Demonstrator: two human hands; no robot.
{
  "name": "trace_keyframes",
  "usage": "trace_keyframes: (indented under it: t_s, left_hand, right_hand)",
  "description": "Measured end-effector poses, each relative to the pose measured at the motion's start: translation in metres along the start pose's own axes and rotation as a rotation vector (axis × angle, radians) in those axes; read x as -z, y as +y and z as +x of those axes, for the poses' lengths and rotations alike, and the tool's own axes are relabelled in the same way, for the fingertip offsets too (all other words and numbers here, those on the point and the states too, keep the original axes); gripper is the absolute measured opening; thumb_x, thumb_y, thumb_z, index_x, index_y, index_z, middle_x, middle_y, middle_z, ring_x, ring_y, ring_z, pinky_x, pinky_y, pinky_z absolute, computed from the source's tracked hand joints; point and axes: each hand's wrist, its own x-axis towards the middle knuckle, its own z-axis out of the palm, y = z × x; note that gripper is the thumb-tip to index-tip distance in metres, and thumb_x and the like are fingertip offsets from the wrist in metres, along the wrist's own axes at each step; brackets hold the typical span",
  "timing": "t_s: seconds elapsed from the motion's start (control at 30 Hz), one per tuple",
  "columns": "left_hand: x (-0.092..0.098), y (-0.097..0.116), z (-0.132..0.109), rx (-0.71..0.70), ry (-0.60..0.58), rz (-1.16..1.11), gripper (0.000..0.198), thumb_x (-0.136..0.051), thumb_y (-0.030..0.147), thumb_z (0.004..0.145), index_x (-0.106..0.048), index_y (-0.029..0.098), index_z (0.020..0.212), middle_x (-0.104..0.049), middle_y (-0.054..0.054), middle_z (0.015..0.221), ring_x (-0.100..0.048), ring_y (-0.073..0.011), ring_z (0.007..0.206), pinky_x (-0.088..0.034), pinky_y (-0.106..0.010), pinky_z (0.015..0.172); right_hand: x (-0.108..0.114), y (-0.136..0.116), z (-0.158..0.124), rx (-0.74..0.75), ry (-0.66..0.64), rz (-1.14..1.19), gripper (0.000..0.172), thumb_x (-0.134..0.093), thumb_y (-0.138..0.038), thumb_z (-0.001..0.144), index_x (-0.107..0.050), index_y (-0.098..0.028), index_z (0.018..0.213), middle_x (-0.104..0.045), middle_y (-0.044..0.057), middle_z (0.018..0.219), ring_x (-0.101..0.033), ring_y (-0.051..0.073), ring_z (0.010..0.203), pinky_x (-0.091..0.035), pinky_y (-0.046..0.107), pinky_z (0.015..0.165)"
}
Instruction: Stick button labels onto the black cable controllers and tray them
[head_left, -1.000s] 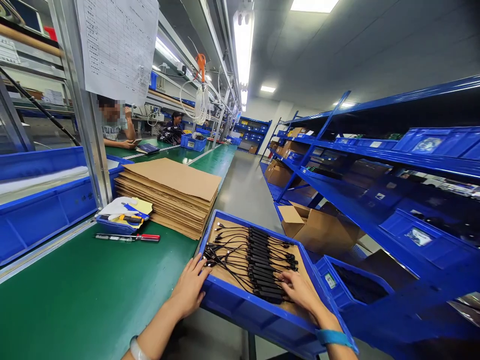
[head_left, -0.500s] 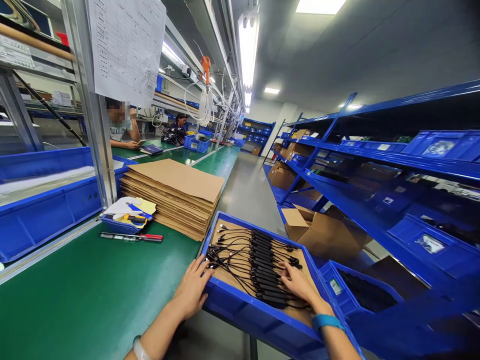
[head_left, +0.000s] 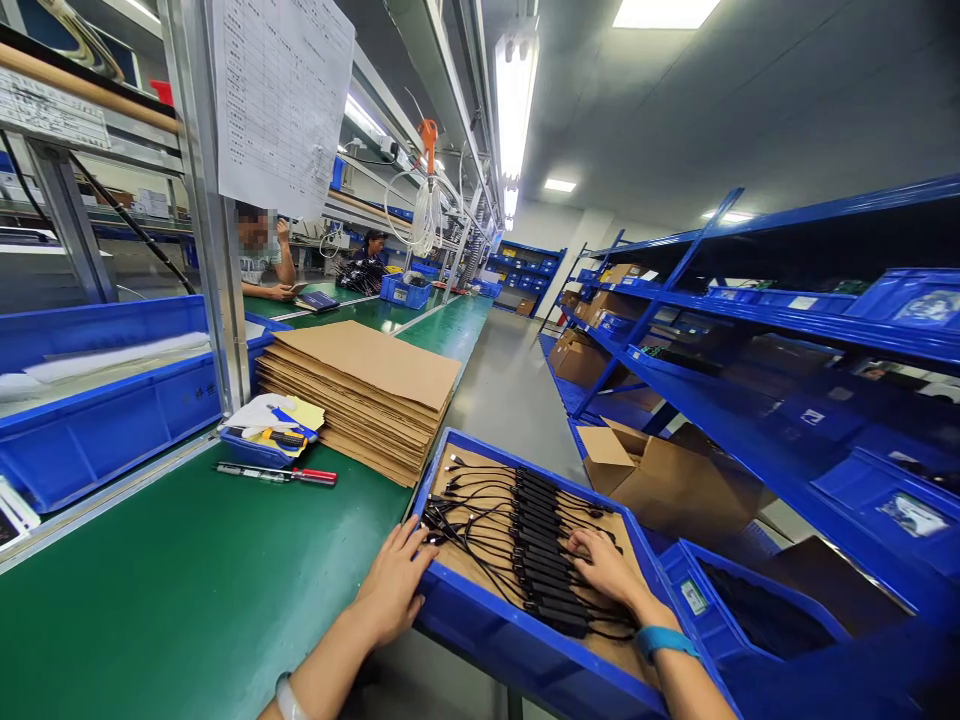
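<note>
Black cables with thick rectangular middle sections [head_left: 541,545] lie side by side in a row on brown cardboard inside a blue bin [head_left: 517,630]. At the bin's left rim is my left hand [head_left: 394,580], its fingers stretched over the edge beside a bunch of cable ends. My right hand [head_left: 606,568] is inside the bin, at the right side of the row. Its fingers are bent and pressed together around a thin black cable next to the thick sections. The fingertips partly hide what they grip.
A stack of cardboard sheets [head_left: 367,380] sits on the green bench [head_left: 225,580], beside a small tray of tools [head_left: 274,435] and a red-handled screwdriver [head_left: 311,477]. Blue shelving [head_left: 712,350] and an open carton [head_left: 660,470] are on the right. Two people sit farther along the bench.
The camera view has shifted, moving the scene slightly right and down. My right hand's fingers are more bent at the row. My left hand stays at the bin's rim.
</note>
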Motion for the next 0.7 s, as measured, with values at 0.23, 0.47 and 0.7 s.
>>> trace_keyframes:
  t_s: [0.23, 0.47, 0.7]
  left_hand:
    - [0.005, 0.004, -0.001, 0.018, -0.022, 0.011, 0.078, -0.063, 0.012, 0.065, -0.044, 0.019, 0.140, -0.030, -0.010, 0.158, -0.007, -0.0265, 0.150, -0.010, -0.048, 0.122]
    - [0.007, 0.006, -0.001, 0.029, -0.038, 0.028, 0.076, -0.062, 0.013, 0.066, -0.044, 0.019, 0.140, -0.030, -0.009, 0.158, -0.007, -0.0269, 0.150, -0.011, -0.050, 0.121]
    - [0.007, 0.007, -0.002, 0.026, -0.011, 0.023, 0.076, -0.061, 0.011, 0.062, -0.047, 0.021, 0.136, -0.033, -0.009, 0.157, -0.011, -0.0277, 0.150, -0.014, -0.052, 0.120]
  right_hand:
    - [0.001, 0.001, 0.015, -0.066, 0.001, 0.009, 0.033, -0.046, -0.014, 0.070, -0.066, -0.015, 0.097, -0.071, 0.010, 0.097, -0.063, 0.024, 0.097, -0.045, 0.033, 0.089]
    - [-0.005, 0.002, 0.030, -0.119, 0.005, -0.033, 0.056, -0.048, -0.015, 0.069, -0.064, -0.009, 0.122, -0.072, 0.012, 0.095, -0.065, 0.027, 0.097, -0.046, 0.036, 0.089]
    - [-0.002, 0.006, 0.035, -0.095, 0.039, -0.082, 0.044, -0.050, -0.015, 0.068, -0.071, -0.012, 0.106, -0.065, 0.015, 0.120, -0.058, 0.028, 0.113, -0.042, 0.036, 0.099]
